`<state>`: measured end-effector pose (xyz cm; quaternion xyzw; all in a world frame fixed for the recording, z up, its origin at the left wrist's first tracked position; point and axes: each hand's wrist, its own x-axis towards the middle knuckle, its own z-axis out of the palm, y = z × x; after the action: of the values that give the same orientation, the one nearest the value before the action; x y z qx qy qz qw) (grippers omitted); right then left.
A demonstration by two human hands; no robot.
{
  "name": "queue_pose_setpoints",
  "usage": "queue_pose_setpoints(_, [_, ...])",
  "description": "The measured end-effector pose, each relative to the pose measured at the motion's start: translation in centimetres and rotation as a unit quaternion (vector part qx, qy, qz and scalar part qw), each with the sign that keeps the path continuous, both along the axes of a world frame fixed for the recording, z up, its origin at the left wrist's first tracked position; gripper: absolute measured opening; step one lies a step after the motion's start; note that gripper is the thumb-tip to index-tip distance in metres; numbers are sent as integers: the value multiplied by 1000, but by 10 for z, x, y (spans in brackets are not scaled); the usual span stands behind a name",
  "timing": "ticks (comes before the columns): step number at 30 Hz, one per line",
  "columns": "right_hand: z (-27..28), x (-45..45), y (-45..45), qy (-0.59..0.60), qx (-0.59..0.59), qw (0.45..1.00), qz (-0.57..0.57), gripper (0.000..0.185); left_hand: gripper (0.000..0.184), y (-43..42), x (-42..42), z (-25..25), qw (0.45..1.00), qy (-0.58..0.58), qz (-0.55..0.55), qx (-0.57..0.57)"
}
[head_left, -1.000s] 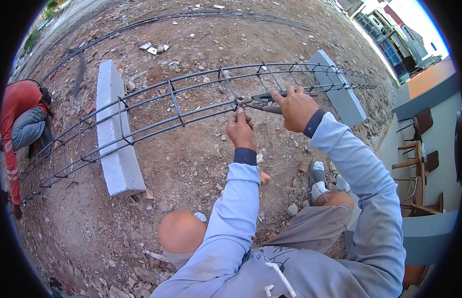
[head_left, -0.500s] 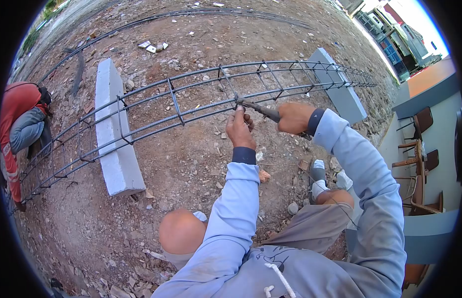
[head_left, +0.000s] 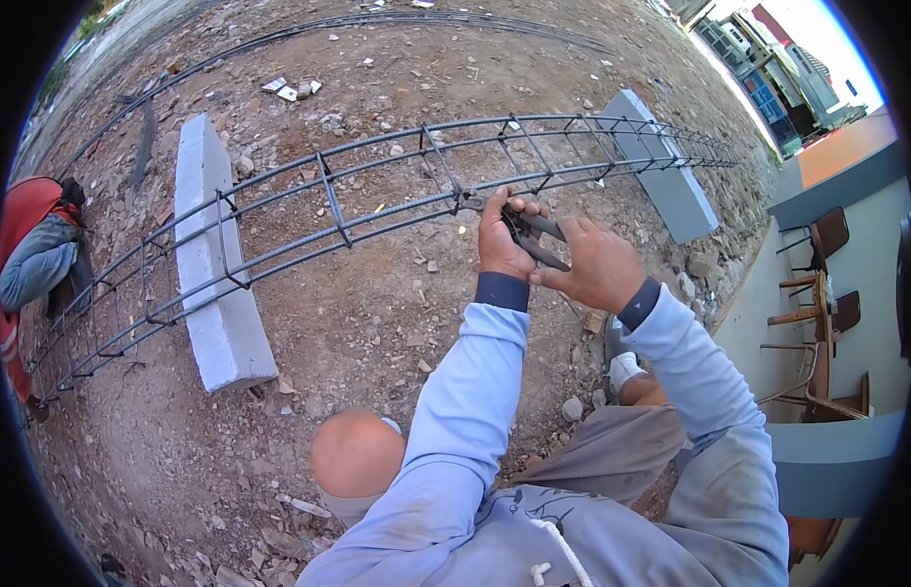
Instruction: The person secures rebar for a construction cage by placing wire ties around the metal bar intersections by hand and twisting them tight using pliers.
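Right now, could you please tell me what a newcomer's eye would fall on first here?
Probably the long steel cage, sweeping across the view over a pale block on the left and another block on the right. Next, perhaps, the dark pliers at its near side, with the left hand and right hand on them. The crouching co-worker's red top also stands out at the left edge.

pliers (head_left: 548, 258) span the gap between left hand (head_left: 506, 240) and right hand (head_left: 604, 262). just beyond, the rebar cage (head_left: 347, 231) allows passage only between bars; left of both hands, a pale block (head_left: 221, 323) obstructs, past open ground (head_left: 377, 328).
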<state>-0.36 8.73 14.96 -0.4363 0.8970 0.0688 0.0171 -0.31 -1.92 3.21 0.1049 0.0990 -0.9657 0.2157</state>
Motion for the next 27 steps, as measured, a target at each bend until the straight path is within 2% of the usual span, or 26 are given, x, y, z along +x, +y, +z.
queue_pose_setpoints(3, [-15, 33, 15, 198, -34, 980, 10, 74, 11, -1, -3, 8, 998, -66, -14, 3])
queue_pose_setpoints(6, [-40, 24, 16, 230, -56, 971, -32, 56, 20, 1, -7, 11, 991, -131, -32, -6])
queue_pose_setpoints(8, [-57, 1, 19, 165, 0, 983, -76, 48, 22, -1, -8, 4, 985, -165, -41, -26])
queue_pose_setpoints(9, [-57, -5, 21, 167, -32, 985, -30, 32, 30, -2, -11, -4, 983, -168, -35, -61])
queue_pose_setpoints(12, [-41, -30, 19, -110, -10, 994, -21, 29, 37, -1, 0, -8, 992, -113, -22, -54])
queue_pose_setpoints(13, [-15, -27, 8, -366, -4, 911, -193, 34, 44, 1, 4, -12, 995, -74, -21, -68])
queue_pose_setpoints(14, [-18, -28, 12, -485, -42, 843, -229, 35, 46, 7, 9, -14, 996, -62, -31, -55])
queue_pose_setpoints(16, [-21, -39, 18, -686, -114, 663, -278, 37, 49, 17, 15, -8, 998, -28, -42, -30])
queue_pose_setpoints(17, [-25, -38, 21, -692, -132, 653, -277, 38, 48, 22, 15, -7, 999, -8, -41, -27])
queue_pose_setpoints(20, [-16, -31, 17, -667, -126, 675, -289, 40, 42, 15, 13, -1, 997, 78, -22, -2])
queue_pose_setpoints(21, [-11, -30, 13, -598, -71, 744, -290, 48, 34, 13, 15, 1, 997, 73, -24, 27])
queue_pose_setpoints(22, [-6, -22, 11, -424, -36, 879, -217, 52, 33, 14, 10, -6, 996, 82, -12, 18])
queue_pose_setpoints(23, [-2, -11, 11, -226, 3, 965, -133, 56, 32, 15, 5, -14, 996, 90, 0, 9])
queue_pose_setpoints(24, [0, 2, 11, -17, 43, 998, -40, 61, 32, 16, 0, -19, 995, 99, 12, 1])
queue_pose_setpoints(27, [-13, 22, 13, 161, 15, 986, -24, 59, 34, 13, 0, 7, 999, -31, -5, 19])
